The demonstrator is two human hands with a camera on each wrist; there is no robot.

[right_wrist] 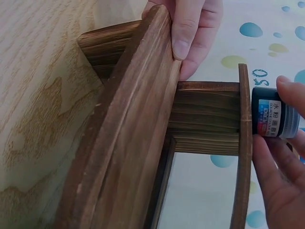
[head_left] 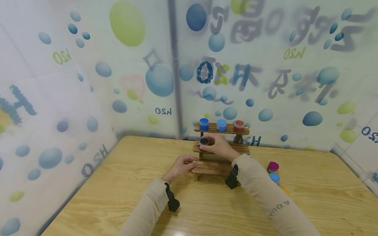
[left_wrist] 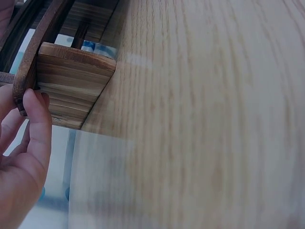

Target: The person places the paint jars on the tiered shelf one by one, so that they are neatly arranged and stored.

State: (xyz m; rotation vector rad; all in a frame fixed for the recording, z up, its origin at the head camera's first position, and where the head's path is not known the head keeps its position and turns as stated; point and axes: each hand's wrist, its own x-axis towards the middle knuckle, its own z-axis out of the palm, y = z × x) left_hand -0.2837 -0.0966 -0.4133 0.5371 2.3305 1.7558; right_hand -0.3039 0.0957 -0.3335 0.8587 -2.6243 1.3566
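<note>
A three-tier wooden stand [head_left: 211, 167] is on the table. My left hand [head_left: 180, 168] pinches the left end of its lowest board, thumb on top; the left wrist view shows the fingers at the board's end. With my right hand [head_left: 220, 146] I hold a small dark paint jar [head_left: 203, 142] at the left end of the middle board. Its label faces the right wrist view, where the jar's base [right_wrist: 256, 114] is right at the board [right_wrist: 244, 143]. Along the top board stand a dark blue jar [head_left: 203, 124], a light blue jar [head_left: 221, 125] and a reddish-brown jar [head_left: 238, 126].
To the right of the stand, a purple-lidded jar [head_left: 273, 167] and a blue-lidded jar [head_left: 274, 178] stand on the wooden table [head_left: 141, 157]. An orange thing [head_left: 285, 191] shows partly behind my right sleeve. A patterned curtain [head_left: 141, 108] hangs behind the table.
</note>
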